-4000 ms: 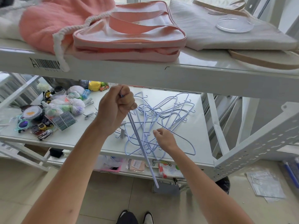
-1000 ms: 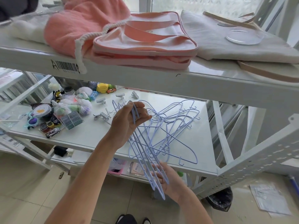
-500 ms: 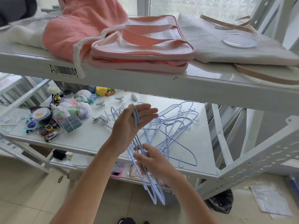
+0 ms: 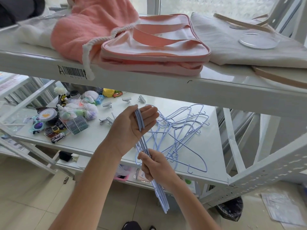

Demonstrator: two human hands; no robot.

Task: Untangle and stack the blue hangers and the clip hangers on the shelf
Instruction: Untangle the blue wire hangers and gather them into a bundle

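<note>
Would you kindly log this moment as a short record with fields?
left hand: open palm up, supporting the tops of the gathered hangers
right hand: grips the gathered hangers lower down
loose hangers: tangled pile on the shelf
clip hangers: lying on the shelf behind the left hand
upper shelf: pink bag

upper shelf (image 4: 149,83) overhangs tangled hangers (image 4: 181,130).
</note>
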